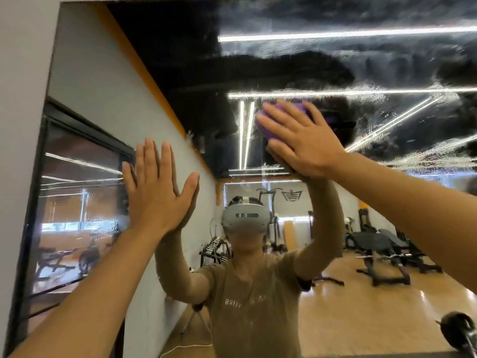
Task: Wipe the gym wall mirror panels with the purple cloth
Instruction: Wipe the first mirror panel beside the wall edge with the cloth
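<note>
Soft and light, the purple cloth (281, 120) is pressed by the flat-fingered right hand (299, 139) high on the wet mirror (180, 73), while the straight-fingered left hand (157, 187) braces near its left edge.

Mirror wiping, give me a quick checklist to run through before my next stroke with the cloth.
1. Purple cloth under the right hand and against the mirror: ok, straight fingers press it to the glass.
2. Left hand bracing: ok, it lies flat and open on the mirror, low and to the left of the cloth.
3. Glass wet enough to wipe: ok, streaks and droplets show around and to the right of the cloth.
4. Area left to do: not ok, smears still cover the upper right of the panel.
5. Cloth clean enough: cannot tell, the hand hides most of it.
</note>
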The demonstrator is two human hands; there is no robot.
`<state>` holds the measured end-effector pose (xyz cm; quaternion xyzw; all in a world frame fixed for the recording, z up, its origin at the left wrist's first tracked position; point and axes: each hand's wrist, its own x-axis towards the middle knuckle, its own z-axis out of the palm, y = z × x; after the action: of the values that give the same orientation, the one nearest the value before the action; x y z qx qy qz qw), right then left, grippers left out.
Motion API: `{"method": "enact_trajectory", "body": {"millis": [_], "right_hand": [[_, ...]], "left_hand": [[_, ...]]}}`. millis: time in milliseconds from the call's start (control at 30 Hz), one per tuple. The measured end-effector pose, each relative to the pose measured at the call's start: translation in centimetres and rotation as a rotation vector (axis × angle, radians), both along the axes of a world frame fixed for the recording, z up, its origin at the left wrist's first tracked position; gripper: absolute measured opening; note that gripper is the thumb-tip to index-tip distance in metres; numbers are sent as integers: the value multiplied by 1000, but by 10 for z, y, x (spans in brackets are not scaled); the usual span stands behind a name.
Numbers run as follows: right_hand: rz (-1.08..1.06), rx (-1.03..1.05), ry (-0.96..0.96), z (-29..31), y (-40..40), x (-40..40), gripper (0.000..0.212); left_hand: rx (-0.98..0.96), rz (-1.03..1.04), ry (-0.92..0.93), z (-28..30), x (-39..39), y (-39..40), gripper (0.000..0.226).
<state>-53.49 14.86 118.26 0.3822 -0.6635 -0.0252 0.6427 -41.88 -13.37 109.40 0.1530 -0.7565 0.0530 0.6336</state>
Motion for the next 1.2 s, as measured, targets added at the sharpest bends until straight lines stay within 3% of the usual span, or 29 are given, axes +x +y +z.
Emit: {"method": "enact_trajectory", "body": {"millis": [300,533,633,800,967,1067,1200], "right_hand": [[-79,591,240,-180,-4,3,56],[-39,766,276,-168,-5,3,54],[11,614,221,-125,-14,2,51],[28,133,35,-26,-23,6,54],[43,-178,-47,-9,-37,8,59],[59,-121,9,-42,-42,10,57],[28,180,103,-128,-39,13,55]], "left_hand": [[0,6,3,1,1,1,93],[-14,9,-24,2,7,-2,91],[-36,2,-31,-1,8,-7,93],[-60,-23,-38,-2,10,-11,90],[-95,-27,-52,-6,12,-17,85],[-117,-40,-49,-8,12,-21,80],[-114,-50,-52,-10,12,-20,84]]}}
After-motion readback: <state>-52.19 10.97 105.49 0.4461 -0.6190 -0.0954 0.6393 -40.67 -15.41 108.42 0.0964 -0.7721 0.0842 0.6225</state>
